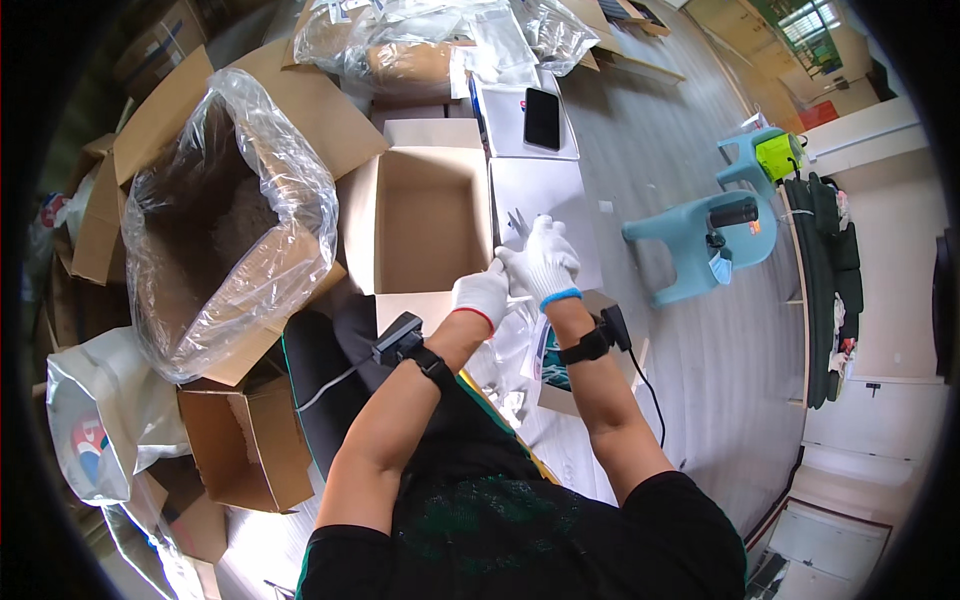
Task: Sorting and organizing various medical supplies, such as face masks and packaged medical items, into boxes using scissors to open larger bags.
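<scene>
Nearby, open cardboard box [420, 215], phone [541, 117] and plastic stools [700, 235] surround gloved hands [520, 275].

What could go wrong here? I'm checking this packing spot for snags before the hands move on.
1. The left hand and right hand pinch a thin clear bag between gloved fingers; it may slip or tear.
2. The wrist device cable trails across the lap and might catch as the arm moves.
3. The phone lies on a white box near loose plastic bags; a sweep there could knock it off.
</scene>
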Motion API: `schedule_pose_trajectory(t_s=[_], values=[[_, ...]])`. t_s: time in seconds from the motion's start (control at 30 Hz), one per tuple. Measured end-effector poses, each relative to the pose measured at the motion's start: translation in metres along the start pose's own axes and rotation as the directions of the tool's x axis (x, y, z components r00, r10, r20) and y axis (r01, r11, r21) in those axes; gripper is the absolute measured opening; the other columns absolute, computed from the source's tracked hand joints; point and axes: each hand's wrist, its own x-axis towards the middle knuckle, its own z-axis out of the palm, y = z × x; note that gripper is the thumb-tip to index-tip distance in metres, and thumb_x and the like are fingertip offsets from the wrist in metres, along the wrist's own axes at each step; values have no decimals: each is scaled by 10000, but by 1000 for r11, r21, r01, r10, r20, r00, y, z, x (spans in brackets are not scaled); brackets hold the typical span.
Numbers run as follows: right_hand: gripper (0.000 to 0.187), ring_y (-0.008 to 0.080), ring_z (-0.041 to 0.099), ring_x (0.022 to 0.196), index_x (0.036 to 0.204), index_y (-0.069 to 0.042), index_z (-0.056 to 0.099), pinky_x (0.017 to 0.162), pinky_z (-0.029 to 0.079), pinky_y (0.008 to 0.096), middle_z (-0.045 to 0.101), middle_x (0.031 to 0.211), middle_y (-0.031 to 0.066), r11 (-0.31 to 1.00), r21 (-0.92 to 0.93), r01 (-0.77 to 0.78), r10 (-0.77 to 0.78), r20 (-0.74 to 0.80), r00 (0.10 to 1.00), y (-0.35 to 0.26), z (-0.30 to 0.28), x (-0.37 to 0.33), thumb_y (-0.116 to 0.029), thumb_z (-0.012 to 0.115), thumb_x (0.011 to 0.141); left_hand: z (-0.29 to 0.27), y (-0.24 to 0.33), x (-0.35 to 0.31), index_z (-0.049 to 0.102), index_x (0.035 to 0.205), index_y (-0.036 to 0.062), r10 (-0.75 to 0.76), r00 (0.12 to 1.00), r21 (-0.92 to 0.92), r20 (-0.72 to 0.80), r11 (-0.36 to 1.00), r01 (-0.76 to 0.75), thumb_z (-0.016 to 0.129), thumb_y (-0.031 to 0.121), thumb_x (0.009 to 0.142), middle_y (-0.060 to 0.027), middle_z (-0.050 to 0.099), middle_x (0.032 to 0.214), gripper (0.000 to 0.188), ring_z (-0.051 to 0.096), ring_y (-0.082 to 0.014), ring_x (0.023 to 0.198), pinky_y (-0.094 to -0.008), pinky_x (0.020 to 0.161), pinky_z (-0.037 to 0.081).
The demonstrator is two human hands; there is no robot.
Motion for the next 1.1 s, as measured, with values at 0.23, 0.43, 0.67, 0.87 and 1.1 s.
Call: schedule_pose_trajectory(t_s=[0.23,0.43,0.67,0.87,1.1], values=[[606,381,687,886,1144,98,529,720,595,452,625,1001,286,968,-197,155,-168,-47,985,-16,14,38,-220,762,684,9,-5,4,508,1309,109,68,998,2,14,998,-68,611,117,873,-159,631,1171,448,694,-325,930,-451,776,557],[378,379,724,861,1013,23,612,737,582,450,710,911,236,933,-202,297,-312,-43,949,-12,-20,26,-204,693,723,7,-8,8,493,1377,172,3,997,-27,78,1000,-1,586,99,885,-142,569,1215,506,687,-311,966,-442,780,560],[361,379,720,895,1041,-11,589,783,569,486,715,941,215,944,-277,179,-219,-119,969,4,-102,17,-266,661,795,-14,-7,-6,462,1452,188,94,994,58,62,994,-97,544,117,915,-115,567,1198,548,681,-295,985,-418,766,561],[397,354,700,1002,1123,-73,556,813,572,501,651,1154,213,916,-332,-225,49,-464,885,109,-158,48,-295,715,835,4,-8,-10,464,1409,123,94,987,-67,-127,992,-104,569,157,905,-95,599,1176,515,692,-306,892,-447,727,561],[349,280,713,945,1125,-56,625,821,557,394,704,1036,151,936,-332,-119,0,-337,942,166,-150,92,-273,710,864,-8,11,-10,327,1523,168,107,994,-13,7,994,-107,585,254,905,-67,547,1293,675,688,-325,924,-458,749,565]])
